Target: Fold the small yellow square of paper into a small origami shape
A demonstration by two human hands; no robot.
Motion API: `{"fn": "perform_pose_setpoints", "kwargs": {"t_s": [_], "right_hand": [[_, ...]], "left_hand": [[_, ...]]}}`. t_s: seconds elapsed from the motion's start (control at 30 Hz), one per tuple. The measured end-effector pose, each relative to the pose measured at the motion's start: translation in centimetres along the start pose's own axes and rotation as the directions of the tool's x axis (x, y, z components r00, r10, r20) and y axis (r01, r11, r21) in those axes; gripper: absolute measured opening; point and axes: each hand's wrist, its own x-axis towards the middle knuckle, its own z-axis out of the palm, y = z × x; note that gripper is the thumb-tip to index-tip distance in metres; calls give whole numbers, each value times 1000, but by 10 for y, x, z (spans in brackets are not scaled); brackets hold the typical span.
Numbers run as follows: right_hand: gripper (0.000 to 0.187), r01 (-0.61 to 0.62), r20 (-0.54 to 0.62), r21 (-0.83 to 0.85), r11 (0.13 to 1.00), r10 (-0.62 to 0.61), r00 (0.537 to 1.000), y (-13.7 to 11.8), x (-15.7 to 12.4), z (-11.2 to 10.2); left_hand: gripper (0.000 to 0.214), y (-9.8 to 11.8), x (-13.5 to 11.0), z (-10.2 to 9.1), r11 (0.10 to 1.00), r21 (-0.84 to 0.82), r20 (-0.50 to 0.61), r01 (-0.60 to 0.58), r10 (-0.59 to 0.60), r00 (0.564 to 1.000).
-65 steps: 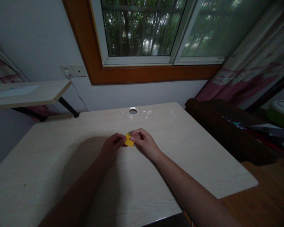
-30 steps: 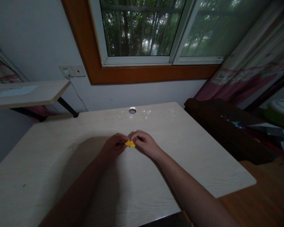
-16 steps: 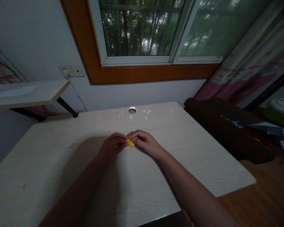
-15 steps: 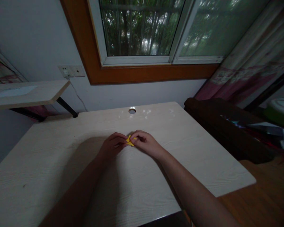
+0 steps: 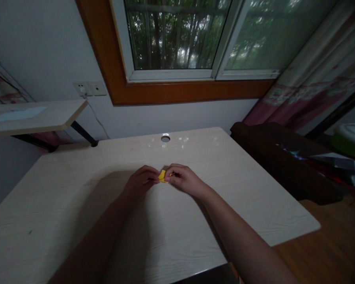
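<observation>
A small piece of folded yellow paper (image 5: 162, 175) sits between my two hands, just over the middle of the pale wood-grain table (image 5: 248, 197). My left hand (image 5: 141, 180) pinches its left side between thumb and fingers. From the right, my right hand (image 5: 183, 179) grips the other side with curled fingers, the thumb pressed on the paper. Both hands are closed, and the fingertips cover much of the paper, so its full shape is hidden.
A round cable hole (image 5: 165, 138) lies near the table's back edge. At the left a raised shelf (image 5: 59, 116) stands on black legs. A dark object (image 5: 210, 275) shows at the front edge. Dark brown furniture (image 5: 272, 157) with items on it stands to the right.
My right thumb and fingers have shifted slightly on the yellow paper, and a different part of it shows between the hands. My left hand has hardly moved.
</observation>
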Motion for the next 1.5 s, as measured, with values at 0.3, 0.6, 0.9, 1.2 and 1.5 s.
{"fn": "perform_pose_setpoints", "kwargs": {"t_s": [0.3,0.6,0.9,1.2,1.5], "right_hand": [[12,-159,-78,160,974,173,982,1,-3,8],[21,-262,-82,440,859,329,941,3,0,17],[22,-223,-217,322,920,301,929,14,1,22],[13,-45,-146,-9,999,43,988,-3,-1,18],[10,26,-145,-89,996,-39,989,-5,-3,18]], "left_hand": [[13,-2,4,1,989,-114,-46,92,-97,994],[17,3,2,7,857,-475,-128,201,-293,947],[27,-3,2,10,863,-454,-141,221,-315,939],[11,-8,1,11,943,-316,-74,105,-135,988],[14,-7,2,6,952,-275,-98,133,-166,981]]}}
